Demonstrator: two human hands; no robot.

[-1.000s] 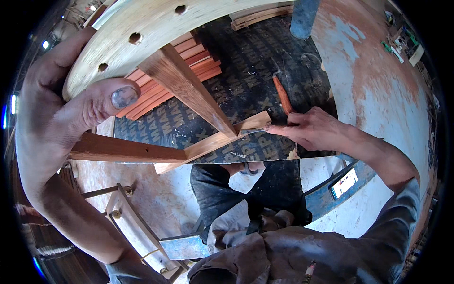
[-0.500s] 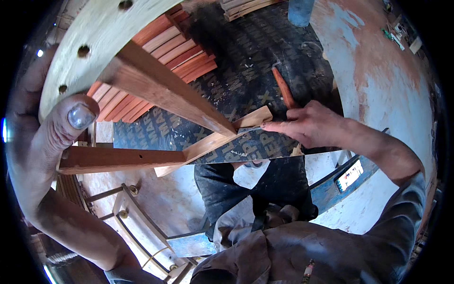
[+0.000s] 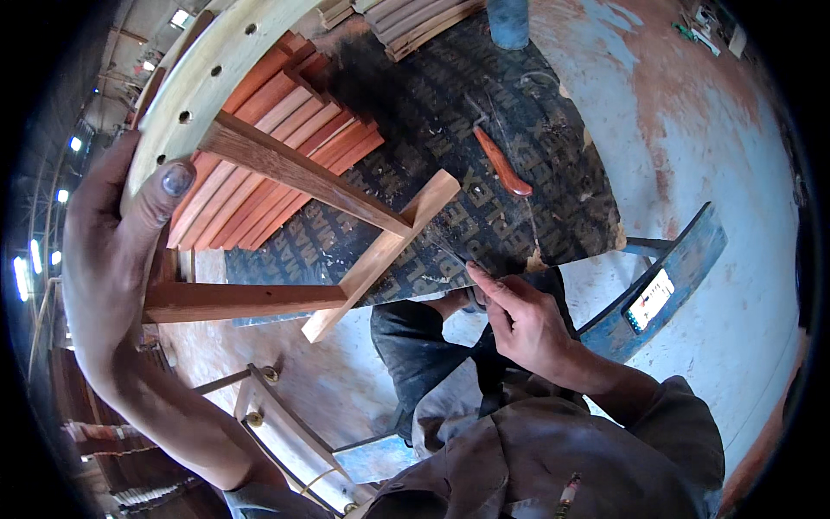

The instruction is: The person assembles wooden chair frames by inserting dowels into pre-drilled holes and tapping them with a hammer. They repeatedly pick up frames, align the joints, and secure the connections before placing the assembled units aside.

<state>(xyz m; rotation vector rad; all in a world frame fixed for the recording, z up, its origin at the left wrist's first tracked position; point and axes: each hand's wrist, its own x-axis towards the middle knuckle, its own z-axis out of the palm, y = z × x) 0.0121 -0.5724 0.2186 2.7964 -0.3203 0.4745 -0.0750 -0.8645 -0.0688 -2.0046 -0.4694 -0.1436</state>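
My left hand grips the end of a wooden frame, its thumb on a pale curved rail with a row of round holes. Two reddish-brown legs, an upper one and a lower one, run from that end to a lighter wooden crosspiece. My right hand is closed round a thin metal blade, forefinger stretched along it. Its tip is just right of the crosspiece, apart from it; the handle is hidden in my palm. A wooden-handled tool with a bent metal end lies on the dark board.
Stacked reddish wood strips cover the left of the dark printed board, with more strips and a blue cylinder behind. A lit phone rests on a blue curved piece at right. A wooden frame with round metal fittings stands lower left.
My right hand has drawn the blade back from the crosspiece joint, down and toward my body. The frame's held end appears slightly farther away, my left hand still on it.
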